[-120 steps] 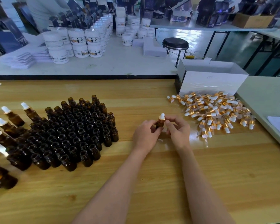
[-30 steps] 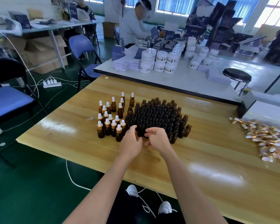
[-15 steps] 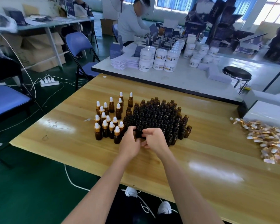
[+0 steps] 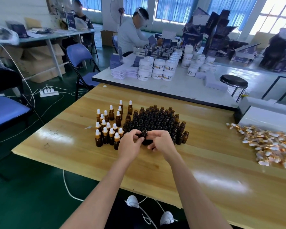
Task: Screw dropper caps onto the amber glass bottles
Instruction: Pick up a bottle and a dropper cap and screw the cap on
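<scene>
**Left hand** (image 4: 130,145): fingers are curling inward, with the thumb and forefinger pinching the left side of one uncapped amber bottle (image 4: 144,134) near its neck.

**Right hand** (image 4: 162,142): fingers are curling round the same bottle from the right, so both hands are holding it between them.

**Held bottle:** it is sitting upright at the near edge of the open-bottle cluster (image 4: 155,120), with its open mouth showing. The fingers are covering its lower body. Whether it is lifted or standing on the wood cannot be told.

**Capped bottles** (image 4: 109,128): these are standing in a loose group just left of the cluster, and the nearest one is standing just beside the left hand.

**Dropper caps** (image 4: 271,146): these are lying in a heap well to the right, in front of a white box (image 4: 267,120).

**Wooden table** (image 4: 213,151): bare wood is lying between the right hand and the heap, and also between the hands and the near edge. That edge is running diagonally from the left corner toward the lower right.

**Cut off:** the frame's right border is clipping the heap and the box. Single caps in the heap are too small to tell apart.
</scene>
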